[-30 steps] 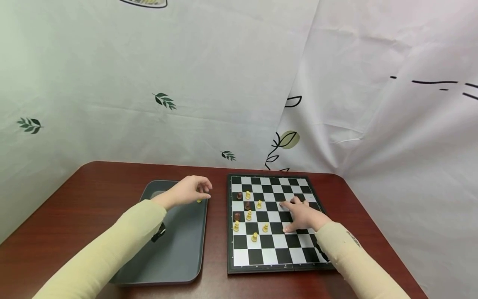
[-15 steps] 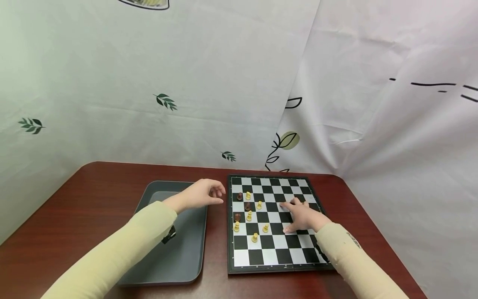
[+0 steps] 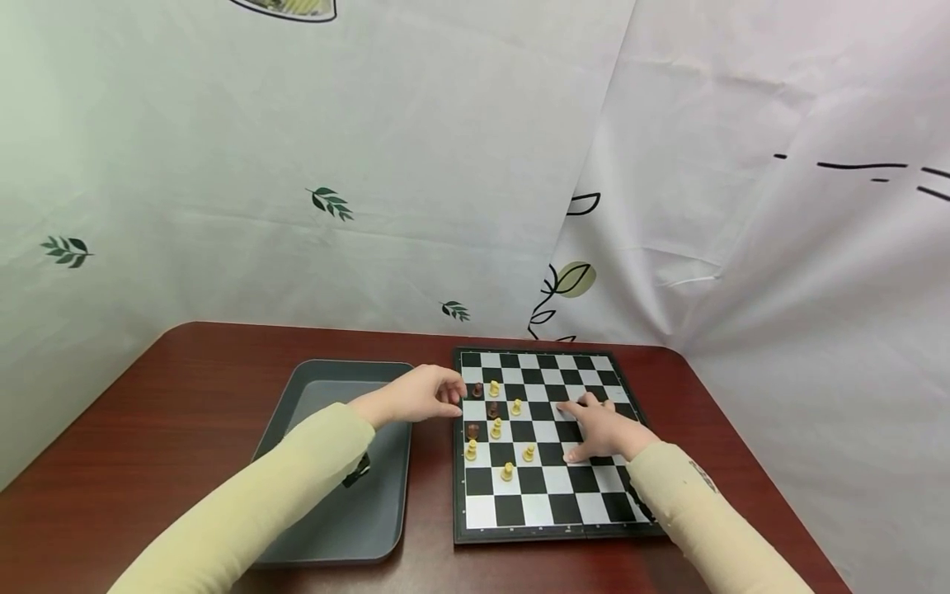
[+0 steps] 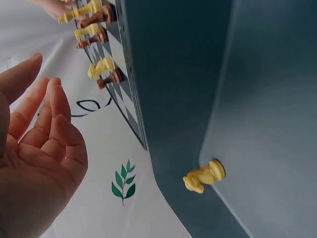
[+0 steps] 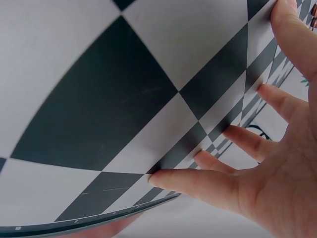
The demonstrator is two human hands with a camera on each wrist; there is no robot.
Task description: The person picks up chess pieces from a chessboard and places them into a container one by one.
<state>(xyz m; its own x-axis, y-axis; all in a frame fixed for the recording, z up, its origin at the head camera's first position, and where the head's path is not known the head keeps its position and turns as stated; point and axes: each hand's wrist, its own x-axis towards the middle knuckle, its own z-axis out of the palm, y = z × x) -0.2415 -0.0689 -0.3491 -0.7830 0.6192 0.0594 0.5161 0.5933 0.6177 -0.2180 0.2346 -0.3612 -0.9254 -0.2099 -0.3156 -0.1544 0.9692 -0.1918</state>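
My left hand hovers at the left edge of the chessboard, close to a dark chess piece. Its fingers are loosely bent, with nothing between them and the thumb in the left wrist view. My right hand rests spread on the board's right half, fingertips touching the squares in the right wrist view. Several yellow chess pieces, among them one near the front, and 3 dark ones stand on the left half. A yellow knight lies in the grey tray; the left arm hides it from the head view.
The tray lies left of the board, with a strip of brown table between them. A white patterned cloth hangs behind the table and along its right side.
My left hand has moved right, from over the tray's far right corner to the board's left edge. My right hand and the pieces on the board have stayed put.
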